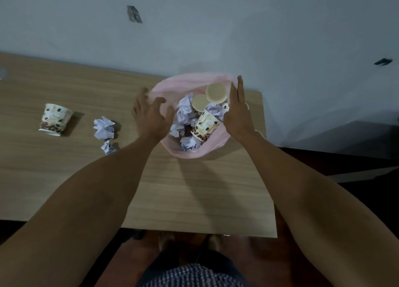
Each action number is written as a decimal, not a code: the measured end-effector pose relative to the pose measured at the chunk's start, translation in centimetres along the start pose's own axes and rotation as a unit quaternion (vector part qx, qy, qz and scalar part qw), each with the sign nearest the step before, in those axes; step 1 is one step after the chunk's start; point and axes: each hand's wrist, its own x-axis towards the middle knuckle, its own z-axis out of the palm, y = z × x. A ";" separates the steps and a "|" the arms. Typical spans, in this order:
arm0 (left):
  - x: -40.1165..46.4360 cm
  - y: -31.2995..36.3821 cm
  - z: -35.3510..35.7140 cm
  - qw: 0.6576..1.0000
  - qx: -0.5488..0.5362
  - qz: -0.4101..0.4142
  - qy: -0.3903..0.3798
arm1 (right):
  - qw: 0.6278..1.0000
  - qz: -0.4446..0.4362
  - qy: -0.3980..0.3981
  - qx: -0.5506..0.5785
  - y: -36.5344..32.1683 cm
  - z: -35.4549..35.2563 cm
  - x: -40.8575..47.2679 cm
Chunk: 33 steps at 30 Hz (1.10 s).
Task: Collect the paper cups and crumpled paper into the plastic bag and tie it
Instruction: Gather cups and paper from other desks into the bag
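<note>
i had both hands, left hand (pixel 149 116) and right hand (pixel 237 111), spread wide and holding nothing at the bag (pixel 185 86) near the table's (pixel 194 189) far right corner, still collecting; next i'd fetch the cup (pixel 55 119) left behind.

1. Left hand (pixel 151 116): motion-blurred; whether its fingers touch the plastic bag (pixel 185 83) cannot be told.
2. Right hand (pixel 237 111): covers the bag's right rim, and its thumb is out of sight.
3. Paper cups (pixel 204 125) inside the bag: partly buried under crumpled paper (pixel 184 111); their count is uncertain.
4. Table (pixel 194 189): its left part is cut off by the picture's left edge; a grey object (pixel 2 73) at the far-left edge is cropped and unidentifiable.
5. Feet (pixel 166 240) below the table's near edge: dark and indistinct.
</note>
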 end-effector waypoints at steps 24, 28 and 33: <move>7.5 -9.0 -11.0 0.997 -0.027 0.030 -0.068 | 0.995 -0.091 0.034 0.025 -9.7 3.9 6.7; 5.8 -12.4 -11.3 0.991 -0.023 0.037 -0.129 | 0.996 -0.089 -0.006 0.008 -10.6 6.0 5.9; 2.6 -13.2 -12.3 0.992 -0.067 -0.074 -0.079 | 0.997 -0.079 -0.009 0.007 -11.2 7.0 5.8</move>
